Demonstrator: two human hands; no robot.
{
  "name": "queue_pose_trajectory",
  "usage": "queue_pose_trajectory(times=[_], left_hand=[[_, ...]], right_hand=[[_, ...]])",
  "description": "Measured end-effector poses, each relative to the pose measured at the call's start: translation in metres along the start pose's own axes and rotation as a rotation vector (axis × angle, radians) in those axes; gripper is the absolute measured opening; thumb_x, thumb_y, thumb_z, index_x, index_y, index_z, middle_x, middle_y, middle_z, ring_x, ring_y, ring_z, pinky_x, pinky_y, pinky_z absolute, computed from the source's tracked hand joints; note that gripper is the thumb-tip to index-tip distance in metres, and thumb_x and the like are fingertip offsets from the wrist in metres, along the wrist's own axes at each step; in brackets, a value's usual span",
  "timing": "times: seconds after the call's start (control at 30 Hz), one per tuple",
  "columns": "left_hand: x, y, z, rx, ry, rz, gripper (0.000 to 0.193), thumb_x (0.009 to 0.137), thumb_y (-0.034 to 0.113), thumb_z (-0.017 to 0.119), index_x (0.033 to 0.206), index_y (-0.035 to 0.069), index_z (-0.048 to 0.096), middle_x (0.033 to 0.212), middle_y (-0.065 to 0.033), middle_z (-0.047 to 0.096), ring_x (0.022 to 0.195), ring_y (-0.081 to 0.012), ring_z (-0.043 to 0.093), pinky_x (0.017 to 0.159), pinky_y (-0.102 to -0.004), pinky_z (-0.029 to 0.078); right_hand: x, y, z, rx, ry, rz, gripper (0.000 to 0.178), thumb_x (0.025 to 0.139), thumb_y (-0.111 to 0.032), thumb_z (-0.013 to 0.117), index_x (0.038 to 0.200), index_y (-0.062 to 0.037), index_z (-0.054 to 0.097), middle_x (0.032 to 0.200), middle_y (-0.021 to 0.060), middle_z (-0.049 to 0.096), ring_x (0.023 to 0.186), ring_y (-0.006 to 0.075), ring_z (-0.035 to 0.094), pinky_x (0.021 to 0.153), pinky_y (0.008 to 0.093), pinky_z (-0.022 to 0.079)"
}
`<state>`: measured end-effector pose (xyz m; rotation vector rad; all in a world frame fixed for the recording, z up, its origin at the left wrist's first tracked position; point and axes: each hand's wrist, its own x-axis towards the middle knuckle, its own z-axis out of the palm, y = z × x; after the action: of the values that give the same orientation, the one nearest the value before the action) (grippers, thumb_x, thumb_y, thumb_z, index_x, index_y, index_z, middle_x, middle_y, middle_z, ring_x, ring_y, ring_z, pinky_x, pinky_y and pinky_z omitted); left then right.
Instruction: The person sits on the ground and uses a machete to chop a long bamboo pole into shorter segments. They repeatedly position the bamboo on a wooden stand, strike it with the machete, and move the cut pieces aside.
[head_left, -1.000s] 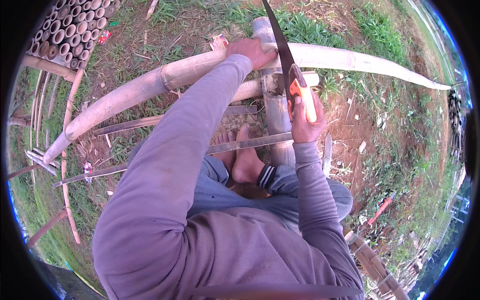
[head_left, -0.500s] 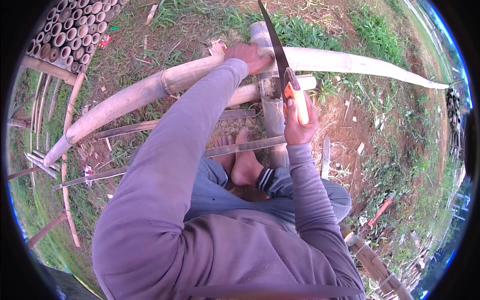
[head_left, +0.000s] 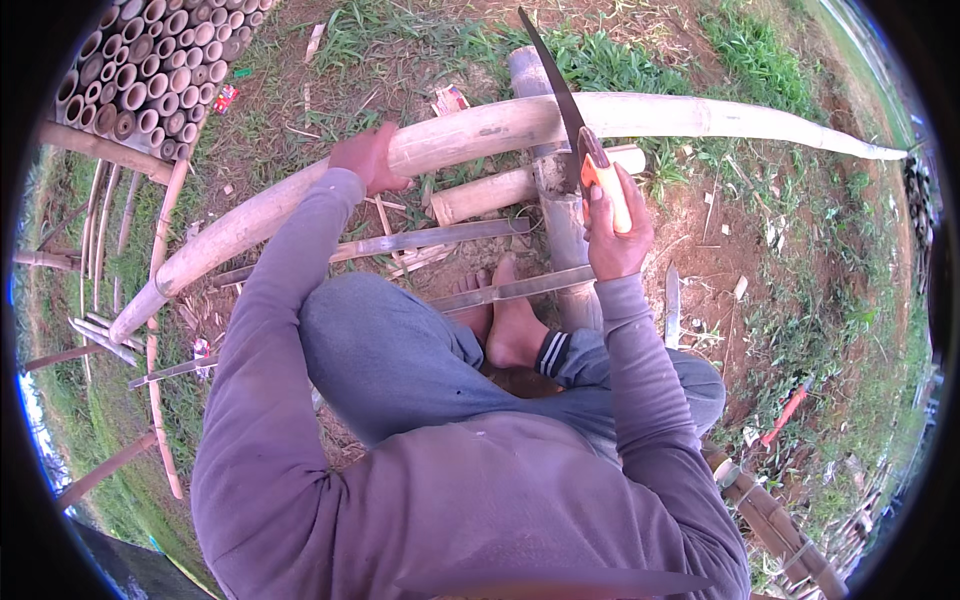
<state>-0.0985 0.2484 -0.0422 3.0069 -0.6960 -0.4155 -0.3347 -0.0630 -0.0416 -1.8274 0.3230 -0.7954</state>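
A long pale bamboo pole (head_left: 470, 128) runs across in front of me, resting over a thicker bamboo post (head_left: 573, 225) that lies away from me. My left hand (head_left: 368, 160) is wrapped over the pole, left of the post. In my right hand (head_left: 617, 235) is the light handle of a handsaw (head_left: 563, 95), fingers closed round it. Its dark blade points away from me and crosses the pole near the post; whether the teeth touch the bamboo I cannot tell. A shorter bamboo piece (head_left: 485, 195) lies below the pole, against the post.
Many cut bamboo tubes (head_left: 150, 75) are stacked at the far left behind a bamboo rail frame (head_left: 160, 260). Split bamboo strips (head_left: 430, 237) lie near my bare feet (head_left: 515, 330). A flat pointed blade-like piece (head_left: 673, 305) and a red object (head_left: 785, 415) are on the ground at right.
My left hand has slid left along the pole, away from the saw. The right hand still holds the saw in nearly the same place; the whole view has shifted slightly.
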Motion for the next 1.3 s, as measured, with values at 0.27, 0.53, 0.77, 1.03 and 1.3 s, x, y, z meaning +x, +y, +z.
queue_pose_trajectory(times=[0.27, 0.53, 0.77, 1.03, 1.3], left_hand=[[-0.011, -0.015, 0.013, -0.023, 0.058, 0.004, 0.1, 0.066, 0.051, 0.095, 0.15, 0.017, 0.052, 0.127, -0.0181, 0.072, 0.116, -0.0406, 0.072, 0.099, -0.0522, 0.057], [-0.006, -0.002, 0.002, -0.04, 0.087, 0.053, 0.084, 0.067, 0.051, 0.092, 0.135, 0.016, 0.058, 0.119, -0.0146, 0.074, 0.11, -0.0391, 0.073, 0.094, -0.0531, 0.058], [-0.016, -0.014, 0.01, -0.038, 0.084, 0.031, 0.085, 0.066, 0.05, 0.093, 0.137, 0.017, 0.058, 0.12, -0.0159, 0.074, 0.111, -0.0396, 0.073, 0.096, -0.053, 0.058], [-0.004, -0.004, 0.009, -0.026, 0.069, 0.034, 0.097, 0.066, 0.05, 0.094, 0.149, 0.019, 0.054, 0.122, -0.0166, 0.074, 0.113, -0.0396, 0.073, 0.098, -0.0526, 0.057], [-0.012, -0.016, 0.002, -0.039, 0.054, 0.018, 0.086, 0.067, 0.051, 0.092, 0.138, 0.016, 0.058, 0.122, -0.0158, 0.075, 0.113, -0.0396, 0.073, 0.097, -0.0523, 0.058]], right_hand=[[-0.152, -0.041, -0.103, 0.03, -0.07, 0.092, 0.052, 0.108, -0.016, 0.067, 0.148, 0.0136, 0.054, 0.14, 0.0244, 0.068, 0.123, 0.0256, 0.07, 0.099, 0.0357, 0.06], [0.026, -0.001, 0.016, 0.24, -0.042, 0.247, 0.046, 0.107, -0.017, 0.071, 0.147, 0.0042, 0.062, 0.128, 0.0154, 0.073, 0.102, 0.0139, 0.07, 0.085, 0.0293, 0.06], [-0.112, -0.035, -0.08, 0.091, -0.029, 0.245, 0.053, 0.108, -0.015, 0.066, 0.151, 0.0118, 0.053, 0.137, 0.0243, 0.068, 0.122, 0.0301, 0.071, 0.101, 0.0403, 0.06], [-0.017, -0.001, -0.021, 0.097, -0.027, 0.22, 0.046, 0.107, -0.016, 0.069, 0.146, 0.0065, 0.061, 0.12, 0.0163, 0.072, 0.1, 0.0184, 0.069, 0.082, 0.0319, 0.058], [-0.094, -0.027, -0.072, 0.09, -0.053, 0.179, 0.049, 0.11, -0.015, 0.063, 0.152, 0.0087, 0.054, 0.127, 0.0176, 0.072, 0.106, 0.0215, 0.073, 0.083, 0.0303, 0.064]])
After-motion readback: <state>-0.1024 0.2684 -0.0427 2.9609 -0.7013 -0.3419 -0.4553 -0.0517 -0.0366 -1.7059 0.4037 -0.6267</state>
